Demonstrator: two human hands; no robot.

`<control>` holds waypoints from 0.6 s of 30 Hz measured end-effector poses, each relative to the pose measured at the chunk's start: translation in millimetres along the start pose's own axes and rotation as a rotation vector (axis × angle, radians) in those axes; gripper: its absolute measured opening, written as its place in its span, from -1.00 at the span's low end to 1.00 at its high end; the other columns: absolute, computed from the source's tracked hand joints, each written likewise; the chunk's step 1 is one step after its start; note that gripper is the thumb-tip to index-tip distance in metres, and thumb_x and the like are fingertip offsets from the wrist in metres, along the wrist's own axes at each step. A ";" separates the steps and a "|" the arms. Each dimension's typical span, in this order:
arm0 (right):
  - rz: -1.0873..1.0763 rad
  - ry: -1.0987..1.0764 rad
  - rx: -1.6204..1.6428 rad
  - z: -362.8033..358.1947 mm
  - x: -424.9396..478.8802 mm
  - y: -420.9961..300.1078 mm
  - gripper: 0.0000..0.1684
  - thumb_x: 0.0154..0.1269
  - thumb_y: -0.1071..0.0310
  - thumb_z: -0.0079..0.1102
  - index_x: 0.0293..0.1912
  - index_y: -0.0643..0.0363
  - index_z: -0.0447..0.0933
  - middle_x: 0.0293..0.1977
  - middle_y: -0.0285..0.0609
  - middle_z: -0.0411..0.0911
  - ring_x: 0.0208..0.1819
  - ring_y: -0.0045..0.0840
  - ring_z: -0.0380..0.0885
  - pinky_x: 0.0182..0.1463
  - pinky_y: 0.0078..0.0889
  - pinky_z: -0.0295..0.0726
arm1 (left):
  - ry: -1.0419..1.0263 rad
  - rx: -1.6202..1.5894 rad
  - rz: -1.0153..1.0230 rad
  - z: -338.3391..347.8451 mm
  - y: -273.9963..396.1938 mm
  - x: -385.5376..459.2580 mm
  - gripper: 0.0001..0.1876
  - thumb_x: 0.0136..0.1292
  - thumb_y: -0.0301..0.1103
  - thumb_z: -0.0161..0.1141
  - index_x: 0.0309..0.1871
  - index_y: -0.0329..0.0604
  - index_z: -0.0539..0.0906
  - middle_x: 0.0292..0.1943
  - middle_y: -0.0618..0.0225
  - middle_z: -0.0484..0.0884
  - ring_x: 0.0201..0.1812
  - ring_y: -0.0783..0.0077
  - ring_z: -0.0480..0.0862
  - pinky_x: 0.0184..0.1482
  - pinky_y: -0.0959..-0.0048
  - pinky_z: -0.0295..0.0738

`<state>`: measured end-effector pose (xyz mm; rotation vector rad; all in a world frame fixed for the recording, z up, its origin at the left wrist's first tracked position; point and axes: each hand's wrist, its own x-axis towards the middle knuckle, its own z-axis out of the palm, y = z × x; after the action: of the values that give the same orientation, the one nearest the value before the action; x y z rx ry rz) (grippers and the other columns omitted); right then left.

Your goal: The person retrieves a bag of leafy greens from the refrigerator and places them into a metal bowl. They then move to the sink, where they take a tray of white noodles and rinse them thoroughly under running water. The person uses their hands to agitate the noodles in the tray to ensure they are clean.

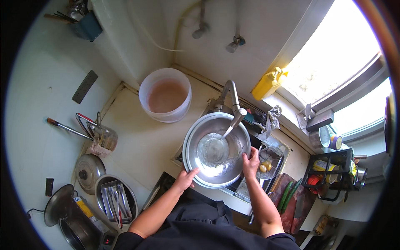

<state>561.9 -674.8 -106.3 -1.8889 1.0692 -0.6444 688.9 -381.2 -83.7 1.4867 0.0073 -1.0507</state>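
Observation:
Both my hands hold a steel basin by its rim under the faucet; it appears nested in a second basin. Water runs from the spout into the basin, which has water in its bottom. My left hand grips the near left rim, thumb on top. My right hand grips the right rim, also thumb on top. Beneath the basins lies the sink, mostly hidden. A wire strainer with small roundish yellowish items rests just right of my right hand.
A plastic bucket of pinkish liquid stands back left. Two cucumbers and a cleaver lie on a cutting board at the right. A yellow bottle is on the windowsill. A steel bowl with a utensil tray sits left.

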 end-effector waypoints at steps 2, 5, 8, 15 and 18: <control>-0.007 -0.043 0.053 20.0 -8.0 9.6 -0.51 0.31 0.44 0.39 0.21 0.25 0.55 -0.09 -0.04 0.75 -0.08 -0.38 0.75 0.09 -0.34 0.66 | 0.036 -0.020 -0.003 -19.5 4.0 -10.1 -0.15 0.51 0.31 0.12 0.59 -0.13 0.22 0.13 0.22 0.62 -0.34 0.54 0.72 -0.58 0.57 0.63; 0.017 -0.156 0.044 41.6 -11.7 6.4 -0.56 0.37 0.37 0.35 0.20 0.25 0.58 -0.19 0.04 0.76 -0.18 -0.31 0.76 0.00 -0.27 0.68 | 0.225 -0.017 0.067 -29.1 18.2 -26.4 -0.03 0.53 0.41 -0.06 0.70 -0.09 -0.05 0.37 0.07 0.47 -0.09 0.32 0.77 -0.51 0.46 0.77; -0.068 -0.200 -0.008 57.5 -10.0 -5.3 -0.60 0.40 0.35 0.31 0.17 0.26 0.53 -0.45 -0.14 0.62 -0.45 -0.53 0.53 -0.30 -0.27 0.53 | 0.390 0.002 0.164 -49.8 6.4 -24.0 -0.29 0.63 0.18 -0.03 0.59 -0.13 0.24 0.10 0.20 0.62 -0.26 0.44 0.75 -0.60 0.51 0.69; -0.085 -0.208 -0.260 58.0 1.0 -28.3 -0.64 0.45 0.15 0.26 -0.16 0.21 0.35 -0.40 0.27 0.61 -0.26 0.32 0.60 -0.17 0.31 0.50 | 0.550 0.175 0.656 -48.1 33.4 -29.3 -0.67 0.61 -0.35 0.14 0.30 -0.31 0.61 -0.17 0.34 0.75 -0.26 0.47 0.70 -0.11 0.45 0.62; -0.034 -0.142 -0.198 70.6 11.5 -16.4 -0.68 0.42 0.17 0.30 -0.11 0.16 0.40 -0.37 0.26 0.64 -0.23 0.29 0.63 -0.15 0.29 0.52 | 0.527 0.265 0.497 -54.8 50.1 -46.1 -0.62 0.52 -0.45 0.17 0.34 -0.28 0.58 -0.12 0.23 0.78 -0.13 0.45 0.69 0.05 0.36 0.58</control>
<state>627.8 -650.5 -127.7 -2.0930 1.0425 -0.4286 722.2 -324.4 -26.2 1.8461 -0.1273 -0.2512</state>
